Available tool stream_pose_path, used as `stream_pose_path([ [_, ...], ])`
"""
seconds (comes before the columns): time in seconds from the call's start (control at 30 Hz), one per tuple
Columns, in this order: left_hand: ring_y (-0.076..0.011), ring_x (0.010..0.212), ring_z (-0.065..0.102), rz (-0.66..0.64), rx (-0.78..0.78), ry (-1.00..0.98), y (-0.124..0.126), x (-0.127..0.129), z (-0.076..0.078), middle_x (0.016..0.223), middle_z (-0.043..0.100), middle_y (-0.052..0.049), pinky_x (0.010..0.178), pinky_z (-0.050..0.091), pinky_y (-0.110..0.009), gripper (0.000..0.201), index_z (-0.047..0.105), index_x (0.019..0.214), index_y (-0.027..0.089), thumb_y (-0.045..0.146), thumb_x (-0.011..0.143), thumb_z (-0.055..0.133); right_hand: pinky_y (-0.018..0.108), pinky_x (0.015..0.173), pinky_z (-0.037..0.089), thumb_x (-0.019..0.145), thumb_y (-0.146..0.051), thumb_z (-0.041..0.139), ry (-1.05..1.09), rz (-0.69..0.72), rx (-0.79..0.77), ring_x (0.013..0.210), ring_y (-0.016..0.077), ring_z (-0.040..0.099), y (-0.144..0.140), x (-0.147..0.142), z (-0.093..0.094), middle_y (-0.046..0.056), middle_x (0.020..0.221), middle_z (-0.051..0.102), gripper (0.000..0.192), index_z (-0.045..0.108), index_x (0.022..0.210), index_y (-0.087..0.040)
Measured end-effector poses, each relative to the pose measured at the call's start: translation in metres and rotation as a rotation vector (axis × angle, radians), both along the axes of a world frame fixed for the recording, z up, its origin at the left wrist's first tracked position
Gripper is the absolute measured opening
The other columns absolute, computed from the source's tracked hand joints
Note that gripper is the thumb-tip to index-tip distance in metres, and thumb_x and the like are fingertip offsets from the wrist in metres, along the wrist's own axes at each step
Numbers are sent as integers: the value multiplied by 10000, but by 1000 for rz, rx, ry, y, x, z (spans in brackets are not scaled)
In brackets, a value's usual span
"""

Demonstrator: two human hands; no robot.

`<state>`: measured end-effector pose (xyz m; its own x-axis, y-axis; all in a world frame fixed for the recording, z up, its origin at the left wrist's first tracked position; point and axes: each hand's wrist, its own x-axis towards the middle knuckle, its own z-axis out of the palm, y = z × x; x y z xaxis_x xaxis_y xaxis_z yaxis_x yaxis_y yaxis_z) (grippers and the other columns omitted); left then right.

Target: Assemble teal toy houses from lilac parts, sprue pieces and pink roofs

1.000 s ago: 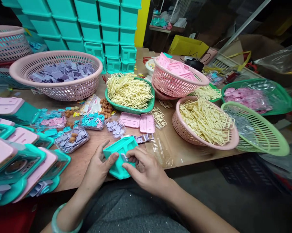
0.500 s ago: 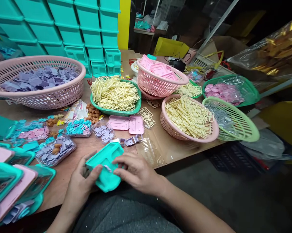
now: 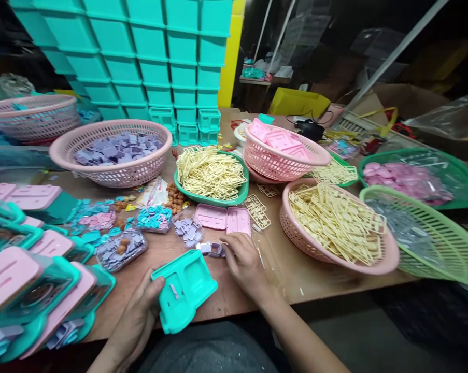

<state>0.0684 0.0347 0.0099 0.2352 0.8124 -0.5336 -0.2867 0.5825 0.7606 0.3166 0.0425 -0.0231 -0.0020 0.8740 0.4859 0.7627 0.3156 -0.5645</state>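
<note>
The left hand [image 3: 138, 316] grips the teal plastic shell [image 3: 185, 291] by its left edge, thumb on top, holding it tilted over the near edge of the table [image 3: 296, 269]. The right hand [image 3: 243, 261] reaches, fingers curled down, onto the small purple clips [image 3: 212, 248] lying just in front of the pink plates [image 3: 226, 218]; whether it has pinched one I cannot tell. To do this well, pick a single clip cleanly and keep the shell steady, open face up.

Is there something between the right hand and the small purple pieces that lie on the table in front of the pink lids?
Nothing visible does. The right hand already has its fingertips at the loose purple pieces, with only bare table around them.
</note>
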Motion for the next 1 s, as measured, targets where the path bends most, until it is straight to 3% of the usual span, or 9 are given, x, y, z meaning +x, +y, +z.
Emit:
stream_pose_path([
  [0.17, -353, 1211, 667, 199, -21, -2, 3, -18, 2, 1182, 771, -86, 993, 565, -444, 509, 677, 1215, 215, 502, 806, 778, 372, 953, 528, 909, -7, 530, -87, 220, -265, 1061, 250, 683, 96, -24, 21, 145, 1122, 756, 316, 731, 1120, -129],
  [0.27, -361, 1235, 657, 236, -8, 1, 3, -25, 1, 1214, 769, -86, 990, 577, -436, 464, 706, 1156, 205, 503, 809, 780, 293, 905, 543, 855, 42, 526, -111, 285, -348, 1009, 222, 729, 126, -34, 26, 108, 1108, 790, 387, 760, 1090, -158],
  [0.43, -373, 1238, 657, 268, -21, -58, 0, -33, -1, 1197, 783, -68, 1018, 572, -450, 428, 746, 1090, 220, 481, 760, 822, 297, 902, 545, 909, -5, 499, -162, 316, -442, 1032, 240, 744, 139, -47, 24, 122, 1137, 788, 380, 759, 1144, -152],
  [0.53, -371, 1252, 650, 328, -29, -45, 0, -35, 0, 1196, 785, -62, 1036, 565, -453, 424, 750, 1093, 223, 477, 761, 816, 301, 953, 524, 879, -13, 580, -217, 380, -472, 1085, 244, 725, 157, -52, 25, 111, 1174, 776, 359, 762, 1150, -162],
  [0.63, -372, 1256, 649, 327, -27, -28, -1, -36, 1, 1200, 784, -66, 1021, 574, -452, 418, 750, 1071, 221, 487, 756, 817, 294, 882, 534, 778, 11, 683, -289, 439, -495, 997, 250, 735, 176, -55, 28, 63, 1065, 798, 392, 781, 1084, -214],
  [0.73, -376, 1220, 671, 323, -35, -31, 0, -35, -1, 1137, 800, -76, 999, 588, -463, 415, 754, 1036, 211, 486, 736, 836, 301, 780, 528, 729, 11, 723, -351, 420, -501, 860, 255, 723, 184, -59, 29, 69, 923, 791, 309, 786, 935, -211],
  [0.87, -366, 1159, 699, 336, -41, -71, 1, -34, -7, 1063, 809, -73, 962, 604, -460, 381, 753, 983, 195, 478, 745, 846, 301, 741, 504, 751, -37, 726, -364, 365, -492, 790, 241, 687, 181, -62, 33, 73, 824, 758, 164, 735, 774, -199],
  [1.0, -340, 1102, 720, 312, -48, -119, 1, -38, -12, 1056, 805, -60, 914, 615, -414, 334, 747, 946, 201, 466, 767, 842, 322, 733, 481, 843, -61, 639, -300, 272, -449, 767, 236, 658, 155, -50, 48, 90, 806, 723, 117, 701, 848, -160],
])
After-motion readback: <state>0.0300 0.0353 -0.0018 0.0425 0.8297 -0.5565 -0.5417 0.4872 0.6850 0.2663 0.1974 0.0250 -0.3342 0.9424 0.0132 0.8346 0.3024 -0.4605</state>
